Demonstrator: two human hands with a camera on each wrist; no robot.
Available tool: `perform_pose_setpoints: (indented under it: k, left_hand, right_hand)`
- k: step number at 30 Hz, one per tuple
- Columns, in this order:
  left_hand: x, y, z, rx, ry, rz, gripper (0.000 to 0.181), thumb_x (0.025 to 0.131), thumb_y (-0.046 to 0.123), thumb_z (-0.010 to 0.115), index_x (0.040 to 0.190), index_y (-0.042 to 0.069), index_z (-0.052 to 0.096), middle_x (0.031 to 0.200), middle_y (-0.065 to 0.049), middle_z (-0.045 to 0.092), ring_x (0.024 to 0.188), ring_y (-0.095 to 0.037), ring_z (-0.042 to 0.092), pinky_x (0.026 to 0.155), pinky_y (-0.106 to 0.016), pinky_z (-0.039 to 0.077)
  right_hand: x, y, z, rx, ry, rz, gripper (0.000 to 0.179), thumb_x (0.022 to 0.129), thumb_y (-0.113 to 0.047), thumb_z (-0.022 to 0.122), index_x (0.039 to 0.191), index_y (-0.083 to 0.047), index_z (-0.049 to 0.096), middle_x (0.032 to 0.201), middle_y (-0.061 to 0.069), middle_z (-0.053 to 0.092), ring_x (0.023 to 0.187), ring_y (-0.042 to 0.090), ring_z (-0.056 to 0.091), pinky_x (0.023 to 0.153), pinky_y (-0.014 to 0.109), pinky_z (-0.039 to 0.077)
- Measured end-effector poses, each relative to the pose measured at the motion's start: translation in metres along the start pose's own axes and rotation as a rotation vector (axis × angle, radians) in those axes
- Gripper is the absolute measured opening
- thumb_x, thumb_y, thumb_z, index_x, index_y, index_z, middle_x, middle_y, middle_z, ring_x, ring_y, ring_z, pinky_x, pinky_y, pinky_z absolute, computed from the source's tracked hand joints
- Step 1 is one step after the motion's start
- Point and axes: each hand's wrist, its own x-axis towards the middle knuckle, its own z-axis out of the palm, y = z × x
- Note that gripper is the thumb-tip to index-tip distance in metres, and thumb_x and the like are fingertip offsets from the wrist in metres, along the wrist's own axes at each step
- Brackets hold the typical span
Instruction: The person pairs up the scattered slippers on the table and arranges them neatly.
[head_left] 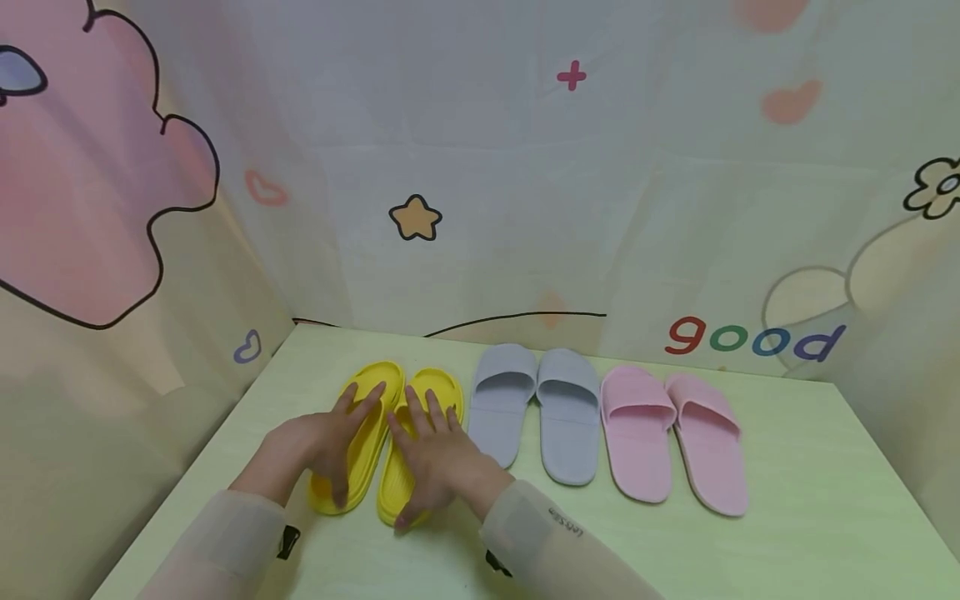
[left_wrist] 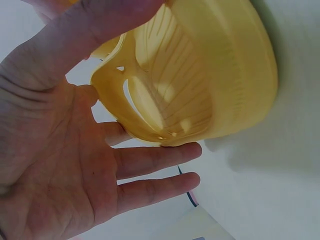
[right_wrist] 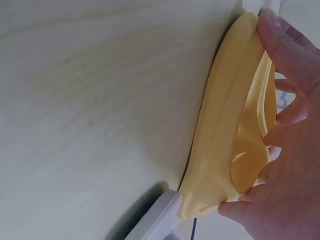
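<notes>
Two yellow slippers stand side by side, toes toward the back. My left hand lies over the left yellow slipper, fingers spread toward its toe and thumb near the heel. In the left wrist view, straight fingers extend along this slipper, and the thumb reaches over its rim. My right hand spreads over the right yellow slipper. The right wrist view shows the thumb on the heel edge of that slipper and fingertips at its upper. Both slippers rest on the table.
To the right stand a pair of grey slippers, close against the yellow ones, and then a pair of pink slippers. The pale green table ends at a printed curtain behind, with cloth on both sides.
</notes>
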Motion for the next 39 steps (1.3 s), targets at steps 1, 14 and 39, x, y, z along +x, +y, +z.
perform_pose_setpoints:
  k: [1, 14, 39]
  left_hand:
    - [0.001, 0.000, -0.001, 0.004, 0.001, -0.002, 0.153, 0.045, 0.027, 0.098, 0.153, 0.041, -0.010, 0.163, -0.014, -0.010, 0.099, -0.030, 0.061, 0.074, -0.055, 0.052]
    - [0.018, 0.000, -0.009, 0.022, -0.009, -0.017, 0.153, 0.046, 0.028, 0.098, 0.153, 0.042, -0.011, 0.163, -0.013, -0.010, 0.119, -0.040, 0.054, 0.077, -0.059, 0.051]
    - [0.044, 0.002, -0.024, 0.049, -0.018, -0.032, 0.152, 0.050, 0.029, 0.096, 0.151, 0.042, -0.015, 0.163, -0.014, -0.013, 0.130, -0.054, 0.040, 0.083, -0.066, 0.048]
  right_hand:
    - [0.001, 0.001, 0.000, 0.001, 0.001, 0.003, 0.138, 0.054, -0.078, 0.075, 0.156, -0.028, -0.004, 0.159, 0.007, -0.027, 0.149, 0.034, -0.016, 0.121, 0.053, 0.005]
    - [0.009, 0.007, -0.009, 0.026, -0.008, 0.073, 0.135, 0.056, -0.071, 0.079, 0.156, -0.029, -0.002, 0.160, 0.007, -0.025, 0.148, 0.036, -0.016, 0.121, 0.055, 0.005]
    - [0.030, 0.017, -0.020, 0.107, -0.050, 0.156, 0.130, 0.063, -0.057, 0.084, 0.156, -0.030, -0.003, 0.159, 0.005, -0.028, 0.147, 0.035, -0.022, 0.122, 0.051, 0.005]
